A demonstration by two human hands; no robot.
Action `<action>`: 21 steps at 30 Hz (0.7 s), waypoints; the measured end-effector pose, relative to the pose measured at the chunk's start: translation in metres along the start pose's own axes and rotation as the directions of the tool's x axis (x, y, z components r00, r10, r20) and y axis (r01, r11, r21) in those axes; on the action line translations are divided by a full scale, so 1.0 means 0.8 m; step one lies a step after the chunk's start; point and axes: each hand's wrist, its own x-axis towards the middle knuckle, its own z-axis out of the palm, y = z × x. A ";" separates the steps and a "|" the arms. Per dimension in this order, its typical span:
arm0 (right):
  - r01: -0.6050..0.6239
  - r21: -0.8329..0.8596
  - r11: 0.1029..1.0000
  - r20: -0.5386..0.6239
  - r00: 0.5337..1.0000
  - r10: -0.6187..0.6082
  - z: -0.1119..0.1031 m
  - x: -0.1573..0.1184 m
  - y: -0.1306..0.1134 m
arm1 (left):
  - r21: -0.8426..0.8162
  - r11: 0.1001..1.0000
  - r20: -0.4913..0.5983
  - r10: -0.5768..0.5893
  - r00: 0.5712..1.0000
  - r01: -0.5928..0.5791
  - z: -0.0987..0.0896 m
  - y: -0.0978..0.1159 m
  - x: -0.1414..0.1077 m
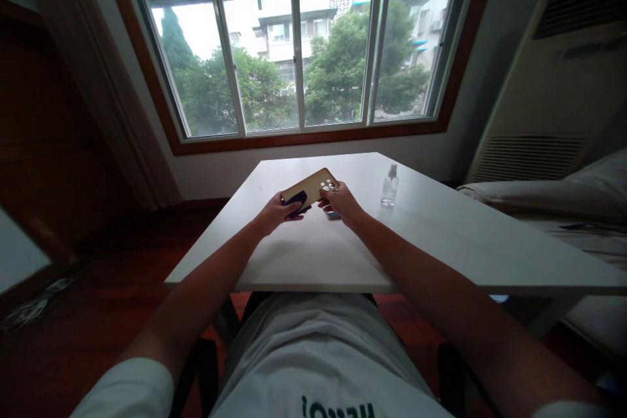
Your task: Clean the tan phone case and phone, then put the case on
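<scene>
A yellowish, see-through phone case [313, 187] is held tilted above the white table, with its camera holes at the upper right. My left hand [280, 212] is closed around its left end. Between those fingers and the case is a dark, cloth-like piece [296, 200], partly hidden by the thumb. My right hand [341, 201] grips the case's right end, thumb just below the holes. Under the right fingers, a small flat object with a shiny face [333, 215] shows on the table; the hand covers much of it.
A clear spray bottle [390, 187] stands upright on the white table [441, 241], right of my hands. A large window [294, 46] lies beyond the table. To the right are a tall vented unit [548, 91] and a light fabric-covered piece [539, 199]. Cables [36, 307] lie on the floor at left.
</scene>
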 end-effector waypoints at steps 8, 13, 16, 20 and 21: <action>0.053 -0.075 0.996 -0.012 0.998 -0.054 -0.006 0.004 -0.001 | 0.034 0.995 -0.139 -0.083 0.987 0.089 -0.005 -0.004 0.008; 0.099 -0.002 0.995 0.134 0.986 -0.098 0.004 -0.008 0.005 | 0.062 0.997 -0.119 -0.030 0.992 0.038 -0.001 -0.003 0.003; 0.060 -0.060 0.996 0.243 0.969 -0.043 0.016 -0.015 0.009 | 0.081 0.996 -0.123 -0.019 0.992 0.029 0.001 -0.004 0.001; 0.084 -0.123 0.989 0.248 0.967 -0.051 0.022 -0.015 0.010 | 0.096 0.995 -0.114 -0.025 0.993 0.036 -0.001 -0.006 0.004; 0.089 -0.131 0.987 0.248 0.967 -0.055 0.021 -0.013 0.011 | 0.088 0.996 -0.112 -0.023 0.993 0.033 -0.002 -0.007 0.005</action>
